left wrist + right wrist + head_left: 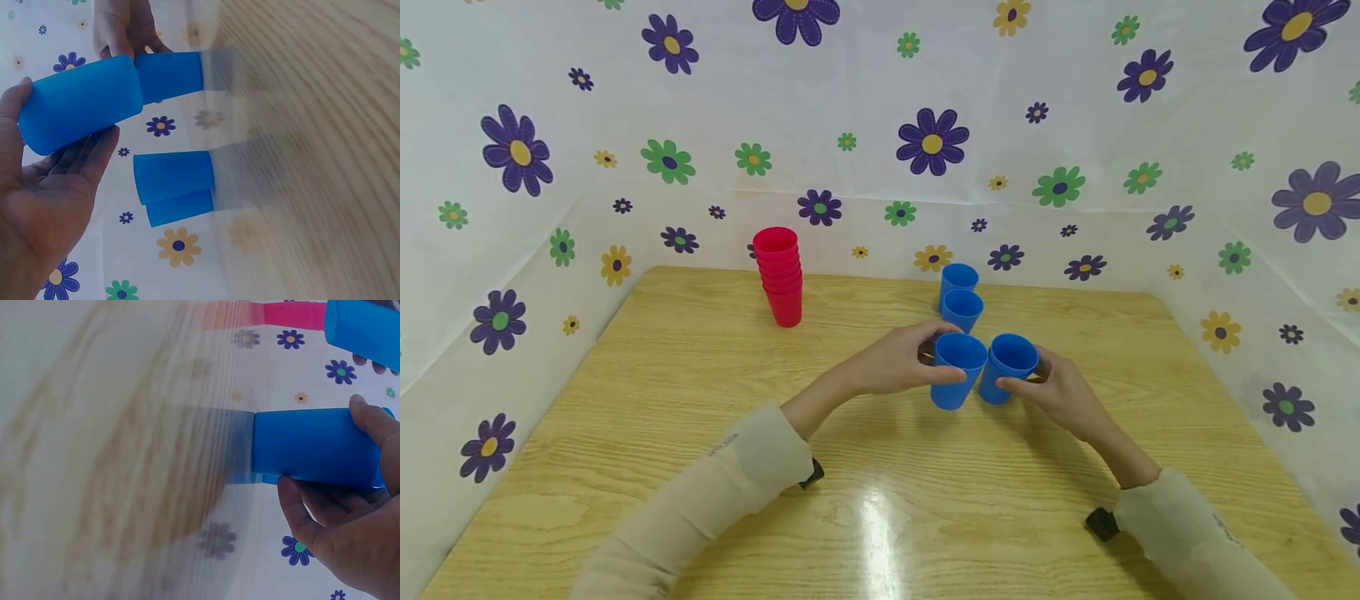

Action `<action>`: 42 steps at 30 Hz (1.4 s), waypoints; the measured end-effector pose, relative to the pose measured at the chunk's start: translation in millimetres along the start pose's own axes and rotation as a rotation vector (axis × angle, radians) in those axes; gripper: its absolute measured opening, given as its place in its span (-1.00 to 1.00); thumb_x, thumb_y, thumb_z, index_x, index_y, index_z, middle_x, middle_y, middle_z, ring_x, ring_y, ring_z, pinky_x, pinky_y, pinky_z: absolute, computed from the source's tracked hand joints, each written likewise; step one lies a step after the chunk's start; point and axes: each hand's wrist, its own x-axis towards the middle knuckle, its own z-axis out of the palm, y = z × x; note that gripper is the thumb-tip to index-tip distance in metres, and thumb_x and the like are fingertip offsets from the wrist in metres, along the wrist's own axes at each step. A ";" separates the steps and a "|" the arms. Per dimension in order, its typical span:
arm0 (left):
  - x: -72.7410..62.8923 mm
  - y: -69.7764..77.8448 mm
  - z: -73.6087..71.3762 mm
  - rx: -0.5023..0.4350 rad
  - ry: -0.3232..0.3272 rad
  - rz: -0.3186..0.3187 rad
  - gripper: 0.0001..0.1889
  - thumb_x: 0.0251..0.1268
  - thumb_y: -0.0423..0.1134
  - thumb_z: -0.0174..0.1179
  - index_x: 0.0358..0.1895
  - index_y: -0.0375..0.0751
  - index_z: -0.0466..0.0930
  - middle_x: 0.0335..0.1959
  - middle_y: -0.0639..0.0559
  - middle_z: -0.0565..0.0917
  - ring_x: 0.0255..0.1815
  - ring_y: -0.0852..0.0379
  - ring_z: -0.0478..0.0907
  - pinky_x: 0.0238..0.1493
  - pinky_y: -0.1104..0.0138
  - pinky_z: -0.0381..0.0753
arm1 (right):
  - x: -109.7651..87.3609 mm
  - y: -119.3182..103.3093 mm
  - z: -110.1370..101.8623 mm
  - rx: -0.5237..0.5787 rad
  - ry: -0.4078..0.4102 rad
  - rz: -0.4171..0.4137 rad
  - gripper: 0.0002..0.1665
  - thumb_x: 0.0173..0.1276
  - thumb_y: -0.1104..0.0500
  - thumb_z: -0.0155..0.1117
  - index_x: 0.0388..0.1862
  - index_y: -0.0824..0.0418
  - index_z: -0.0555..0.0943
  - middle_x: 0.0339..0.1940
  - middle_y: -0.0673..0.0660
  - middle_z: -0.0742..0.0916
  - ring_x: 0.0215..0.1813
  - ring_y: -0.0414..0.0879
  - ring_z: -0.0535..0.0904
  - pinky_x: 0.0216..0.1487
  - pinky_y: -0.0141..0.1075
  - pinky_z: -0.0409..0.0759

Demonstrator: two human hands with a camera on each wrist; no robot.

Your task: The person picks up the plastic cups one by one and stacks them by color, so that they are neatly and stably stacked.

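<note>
My left hand [904, 358] grips a blue plastic cup [951, 392], upright and raised off the table, with the thumb on its near side. In the left wrist view that cup [81, 106] hides part of what the other hand holds. Close beside it on the right, my right hand [1067, 392] holds blue cups [996, 387] nested together, two rims showing. Their base meets the tabletop in the right wrist view, where the lower cup [312, 444] is seen side-on. Just behind the hands stand two more blue cups, a nearer one [962, 310] and a farther one [953, 279].
A tall stack of red cups [786, 304] stands at the back left of the wooden table [700, 367]. White cloth [850, 92] printed with flowers surrounds the table at the back and sides.
</note>
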 end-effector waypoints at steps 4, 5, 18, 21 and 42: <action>5.8 6.5 3.1 0.007 0.010 0.011 -0.32 0.43 -0.04 0.34 0.49 -0.19 0.33 0.30 -0.08 0.58 0.20 0.10 0.61 0.17 0.33 0.62 | -0.4 -1.0 -0.6 0.013 -0.007 -0.010 -0.37 0.47 0.12 0.40 0.38 0.40 0.46 0.19 0.35 0.70 0.17 0.26 0.67 0.15 0.14 0.65; 7.1 8.3 3.8 0.005 0.013 0.012 -0.31 0.43 -0.03 0.34 0.50 -0.19 0.32 0.32 -0.09 0.57 0.21 0.09 0.61 0.17 0.32 0.62 | -0.5 -1.2 -0.8 0.016 -0.010 -0.011 -0.37 0.47 0.12 0.40 0.38 0.40 0.45 0.20 0.35 0.70 0.18 0.27 0.67 0.15 0.14 0.65; 24.6 22.4 9.0 0.017 0.083 0.010 -0.23 0.42 0.04 0.34 0.55 -0.20 0.26 0.38 -0.12 0.53 0.27 0.06 0.57 0.21 0.25 0.61 | -0.7 1.2 -1.7 0.029 -0.021 -0.002 -0.31 0.47 0.12 0.40 0.44 0.41 0.41 0.25 0.38 0.67 0.21 0.28 0.65 0.17 0.14 0.63; 29.2 25.3 10.7 0.013 0.123 0.009 -0.24 0.42 0.05 0.34 0.54 -0.20 0.27 0.36 -0.11 0.55 0.27 0.07 0.57 0.21 0.26 0.61 | -0.2 1.5 -1.9 0.036 -0.024 -0.007 -0.29 0.48 0.13 0.39 0.46 0.40 0.39 0.26 0.38 0.66 0.22 0.29 0.65 0.17 0.13 0.64; 55.0 44.3 25.0 -0.107 0.269 0.037 -0.25 0.42 0.01 0.34 0.55 -0.18 0.28 0.33 -0.12 0.58 0.25 0.04 0.60 0.21 0.24 0.60 | 0.4 -0.8 -2.6 0.038 -0.030 0.016 -0.24 0.50 0.12 0.37 0.50 0.43 0.32 0.34 0.45 0.59 0.29 0.38 0.58 0.22 0.23 0.57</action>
